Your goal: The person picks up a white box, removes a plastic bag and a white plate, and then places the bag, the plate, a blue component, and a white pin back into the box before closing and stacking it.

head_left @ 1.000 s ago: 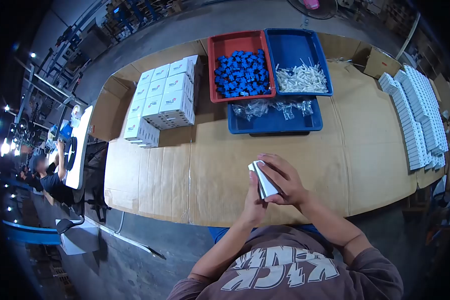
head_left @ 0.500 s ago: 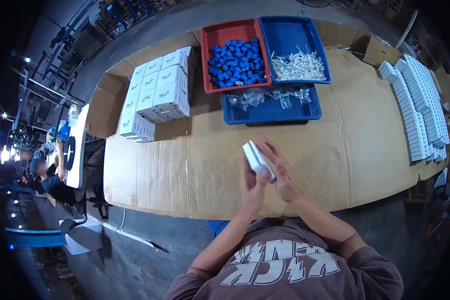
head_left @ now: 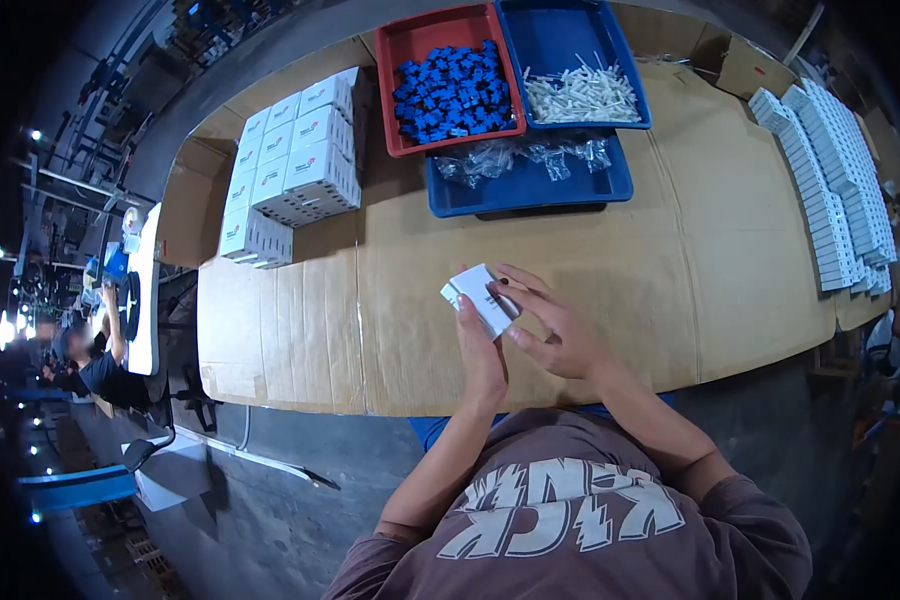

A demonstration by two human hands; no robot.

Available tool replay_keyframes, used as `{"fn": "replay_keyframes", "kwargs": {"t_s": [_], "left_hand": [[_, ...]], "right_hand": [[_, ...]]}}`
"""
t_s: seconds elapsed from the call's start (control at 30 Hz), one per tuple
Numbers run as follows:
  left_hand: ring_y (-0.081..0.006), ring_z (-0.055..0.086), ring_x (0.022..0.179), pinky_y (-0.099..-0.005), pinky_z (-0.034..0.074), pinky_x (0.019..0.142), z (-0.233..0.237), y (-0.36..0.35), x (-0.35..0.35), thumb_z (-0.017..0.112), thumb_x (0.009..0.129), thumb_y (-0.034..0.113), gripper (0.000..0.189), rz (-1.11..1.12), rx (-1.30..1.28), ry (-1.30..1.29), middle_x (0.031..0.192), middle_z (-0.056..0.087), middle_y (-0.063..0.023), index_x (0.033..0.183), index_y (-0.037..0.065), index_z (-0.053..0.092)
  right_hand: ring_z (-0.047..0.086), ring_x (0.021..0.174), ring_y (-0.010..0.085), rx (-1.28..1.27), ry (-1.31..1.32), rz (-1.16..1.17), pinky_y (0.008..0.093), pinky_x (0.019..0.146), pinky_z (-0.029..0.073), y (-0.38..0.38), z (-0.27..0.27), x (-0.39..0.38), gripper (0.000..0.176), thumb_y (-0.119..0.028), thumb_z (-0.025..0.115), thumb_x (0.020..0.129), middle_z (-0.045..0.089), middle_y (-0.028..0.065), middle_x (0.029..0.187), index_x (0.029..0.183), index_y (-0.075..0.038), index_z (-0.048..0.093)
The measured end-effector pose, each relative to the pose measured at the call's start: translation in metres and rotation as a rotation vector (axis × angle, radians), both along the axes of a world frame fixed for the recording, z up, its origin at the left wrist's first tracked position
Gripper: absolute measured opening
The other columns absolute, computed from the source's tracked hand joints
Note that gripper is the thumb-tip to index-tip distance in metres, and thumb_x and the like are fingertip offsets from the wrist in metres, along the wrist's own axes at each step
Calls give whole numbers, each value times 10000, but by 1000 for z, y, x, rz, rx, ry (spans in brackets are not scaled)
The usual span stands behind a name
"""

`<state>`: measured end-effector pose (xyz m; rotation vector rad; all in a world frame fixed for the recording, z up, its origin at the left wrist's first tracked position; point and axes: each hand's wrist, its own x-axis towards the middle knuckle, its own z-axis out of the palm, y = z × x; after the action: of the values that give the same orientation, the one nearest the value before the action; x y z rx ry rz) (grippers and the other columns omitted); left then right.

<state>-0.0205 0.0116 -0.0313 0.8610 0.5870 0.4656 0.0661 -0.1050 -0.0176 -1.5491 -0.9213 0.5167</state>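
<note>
Both my hands hold a small white box (head_left: 478,295) above the cardboard-covered table (head_left: 610,290), near its front edge. My left hand (head_left: 482,355) grips the box from below with the thumb on its side. From the right, my right hand (head_left: 550,330) presses fingertips on the box's top face. The box is tilted, its face turned up towards me.
At the back stand a red tray of blue parts (head_left: 448,80), a blue tray of white sticks (head_left: 575,90) and a blue tray with clear bags (head_left: 530,175). Stacked white boxes (head_left: 290,170) sit at back left, flat white cartons (head_left: 830,170) along the right. Another person (head_left: 85,350) works far left.
The box has turned from edge-on to face-up in my hands and shifted slightly left. The camera has tipped, so the trays sit higher in view.
</note>
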Motion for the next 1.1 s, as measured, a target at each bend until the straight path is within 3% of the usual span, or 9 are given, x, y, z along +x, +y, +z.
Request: {"fn": "replay_keyframes", "kwargs": {"t_s": [0.13, 0.27, 0.47, 0.6, 0.7, 0.8, 0.9, 0.93, 1.1], "left_hand": [[-293, 620, 1257, -418, 465, 1071, 7, 7, 3, 313, 1081, 658, 702, 75, -107, -67, 1398, 604, -125, 1494, 107, 449], [-271, 634, 1202, -416, 495, 992, 34, 2, 4, 302, 1065, 675, 716, 99, -32, -188, 1308, 659, -129, 1456, 104, 486], [-177, 639, 936, -336, 470, 689, 32, 3, -1, 310, 1064, 681, 715, -145, -86, 17, 1255, 691, -127, 1454, 119, 519], [-152, 609, 1002, -304, 473, 750, 39, 4, -3, 318, 1071, 682, 716, -226, -56, 60, 1319, 669, -102, 1460, 114, 513], [-159, 615, 1033, -323, 507, 821, 27, 5, -3, 358, 1081, 651, 675, -171, -83, 68, 1298, 654, -101, 1462, 112, 500], [-165, 616, 1071, -339, 517, 901, 13, 2, 0, 401, 1096, 602, 622, -51, -137, 81, 1274, 627, -95, 1471, 111, 471], [-167, 606, 1106, -339, 509, 936, 2, 4, -2, 430, 1107, 560, 591, -27, -154, 124, 1254, 601, -86, 1490, 110, 434], [-163, 599, 1110, -333, 504, 933, -1, 3, -2, 434, 1109, 554, 589, -18, -162, 156, 1252, 594, -80, 1497, 110, 425], [-141, 563, 1104, -310, 484, 900, 3, -4, 2, 441, 1110, 551, 603, 6, -111, 178, 1269, 573, -62, 1510, 101, 409]], "right_hand": [[552, 1354, 260, 39, 256, -203, 413, 1108, 462, 8, -17, -1, 397, -172, 601, 1015, 607, 130, 1413, 1374, -4, 613], [675, 907, 160, 5, 900, -79, 348, 794, 538, 0, -22, 11, 400, -430, 518, 1093, 703, 33, 935, 1080, -76, 704], [672, 792, 147, -2, 1182, 64, 326, 681, 530, -1, -6, 11, 363, -440, 647, 1043, 700, 47, 893, 1034, -82, 710], [664, 769, 150, 118, 1301, 157, 316, 670, 521, -7, -26, 8, 381, -457, 674, 1024, 705, 50, 884, 1044, -78, 714], [665, 794, 137, 2, 1261, 143, 311, 691, 520, -8, -21, 10, 383, -427, 666, 1038, 703, 35, 874, 1068, -47, 711], [696, 931, 212, -405, 556, -93, 353, 804, 552, 2, -22, 11, 367, -344, 687, 1025, 721, 95, 1022, 1159, -3, 688], [670, 1115, 316, -187, -239, -273, 401, 948, 541, -1, -10, -1, 389, -232, 700, 981, 685, 163, 1211, 1265, 29, 645], [596, 1271, 380, -140, -302, -214, 428, 1063, 501, -4, -6, 0, 489, -161, 702, 924, 619, 196, 1361, 1366, 26, 606], [579, 1332, 365, -35, -397, -99, 426, 1115, 479, -1, -23, -5, 560, -73, 662, 911, 590, 188, 1461, 1450, 33, 553]]}}
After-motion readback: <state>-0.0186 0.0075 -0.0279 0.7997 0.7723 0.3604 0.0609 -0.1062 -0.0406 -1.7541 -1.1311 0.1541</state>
